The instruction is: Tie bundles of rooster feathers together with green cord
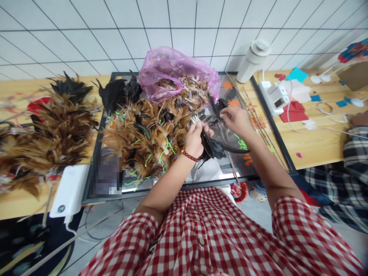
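My left hand is closed around a bundle of black feathers, their pale quill ends bunched above the thumb and the dark vanes fanning out to the right. Thumb and fingertips of my right hand are pinched together at a dark feather by the pink bag's right edge; the exact contact is small and partly hidden. Left of my hands spreads a heap of brown feathers, some tied with bright green strands. Behind it, a translucent pink plastic bag lies open with more brown feathers inside.
A dark-framed glass panel lies under the heap. More brown feathers and a white power bank are on the left. A white bottle, white chargers and red cloth stand rightward. A person's plaid sleeve shows far right.
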Demonstrator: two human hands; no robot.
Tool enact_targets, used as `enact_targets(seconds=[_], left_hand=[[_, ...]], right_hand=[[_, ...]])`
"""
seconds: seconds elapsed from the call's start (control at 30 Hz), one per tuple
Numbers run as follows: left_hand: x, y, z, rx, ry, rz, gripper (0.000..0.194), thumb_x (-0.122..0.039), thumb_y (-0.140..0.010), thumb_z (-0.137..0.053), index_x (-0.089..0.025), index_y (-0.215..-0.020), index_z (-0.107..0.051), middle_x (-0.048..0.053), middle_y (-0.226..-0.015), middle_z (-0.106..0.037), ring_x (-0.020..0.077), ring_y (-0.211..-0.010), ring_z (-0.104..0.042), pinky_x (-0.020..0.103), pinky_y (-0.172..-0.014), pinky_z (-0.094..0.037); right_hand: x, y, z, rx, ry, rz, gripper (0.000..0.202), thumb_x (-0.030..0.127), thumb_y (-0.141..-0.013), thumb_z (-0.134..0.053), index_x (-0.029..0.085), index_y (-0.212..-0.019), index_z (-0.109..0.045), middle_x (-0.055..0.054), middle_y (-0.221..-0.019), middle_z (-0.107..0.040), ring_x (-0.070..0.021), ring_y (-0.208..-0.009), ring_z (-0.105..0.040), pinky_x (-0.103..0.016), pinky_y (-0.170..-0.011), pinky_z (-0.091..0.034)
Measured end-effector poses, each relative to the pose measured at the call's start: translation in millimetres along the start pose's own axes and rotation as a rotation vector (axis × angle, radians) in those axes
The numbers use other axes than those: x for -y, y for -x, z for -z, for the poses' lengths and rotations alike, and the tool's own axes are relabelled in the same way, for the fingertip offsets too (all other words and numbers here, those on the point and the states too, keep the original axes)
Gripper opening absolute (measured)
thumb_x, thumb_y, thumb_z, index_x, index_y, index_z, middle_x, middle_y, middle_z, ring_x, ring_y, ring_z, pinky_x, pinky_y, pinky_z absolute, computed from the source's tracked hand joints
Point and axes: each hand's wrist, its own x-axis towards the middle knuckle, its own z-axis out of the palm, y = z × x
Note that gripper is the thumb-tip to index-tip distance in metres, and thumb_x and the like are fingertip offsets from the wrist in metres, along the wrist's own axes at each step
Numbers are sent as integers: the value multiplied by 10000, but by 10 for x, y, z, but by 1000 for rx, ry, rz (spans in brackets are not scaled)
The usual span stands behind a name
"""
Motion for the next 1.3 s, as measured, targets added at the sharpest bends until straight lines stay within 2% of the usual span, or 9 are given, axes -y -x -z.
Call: enact_targets(seconds=[0.2,0.47,0.57,0.67,0.8,1.0,1.13,1.23,1.3], left_hand=[[-14,21,2,-22,-52,29,286,-333,-1002,-613,-185,-797,-479,-94,-589,-373,23,-450,-329,149,-488,-322],[3,34,20,30,17,167,277,-312,-972,-665,-171,-792,-508,-88,-601,-384,19,-454,-333,147,-484,-326],[32,33,26,68,60,233,235,-283,-973,-661,-158,-810,-547,-84,-605,-398,15,-453,-342,145,-486,-339],[55,39,33,102,87,270,179,-268,-974,-659,-144,-855,-608,-83,-606,-399,14,-453,-352,146,-489,-355],[55,44,43,191,78,278,195,-280,-967,-662,-138,-835,-638,-75,-597,-410,29,-449,-362,166,-476,-369],[72,20,41,124,-65,128,225,-259,-934,-704,-137,-759,-633,-58,-599,-499,29,-471,-427,161,-488,-374],[9,-1,40,107,-67,53,273,-225,-981,-620,-151,-731,-538,-16,-696,-616,66,-597,-582,180,-589,-472],[-100,-11,36,80,-81,59,244,-206,-1001,-579,-159,-766,-535,-58,-601,-507,37,-467,-449,155,-490,-377],[-153,-16,36,38,-111,69,211,-190,-1003,-572,-152,-796,-565,-83,-561,-423,15,-410,-333,138,-437,-284]], right_hand=[[-57,-635,-243,281,207,-318,280,414,-860,-657,165,-885,-782,-196,-1012,-787,-353,-1004,-725,-410,-831,-544],[-59,-205,246,-27,-405,-316,276,412,-918,-592,200,-1006,-744,-98,-832,-755,-243,-738,-729,-393,-673,-602],[100,200,287,-215,-354,-149,265,445,-941,-618,227,-1005,-755,-104,-905,-776,-262,-832,-757,-424,-761,-636],[210,566,206,-402,-210,255,180,340,-956,-641,233,-1046,-755,-95,-1000,-804,-238,-901,-777,-385,-819,-654],[231,808,106,-394,-1,692,309,159,-958,-617,203,-1256,-688,-129,-1148,-794,-232,-1011,-779,-347,-794,-653],[234,878,57,-340,158,848,292,103,-978,-554,199,-1221,-682,-106,-1163,-794,-206,-1040,-763,-340,-856,-643],[-17,820,172,-380,215,501,278,141,-964,-583,241,-1182,-722,-83,-1118,-800,-209,-995,-763,-341,-842,-627],[-305,733,318,-379,157,87,203,217,-964,-579,234,-1042,-766,-91,-1021,-793,-229,-916,-757,-363,-801,-610],[-425,697,362,-252,85,46,204,249,-958,-576,223,-979,-777,-91,-986,-780,-234,-901,-745,-366,-802,-595]])
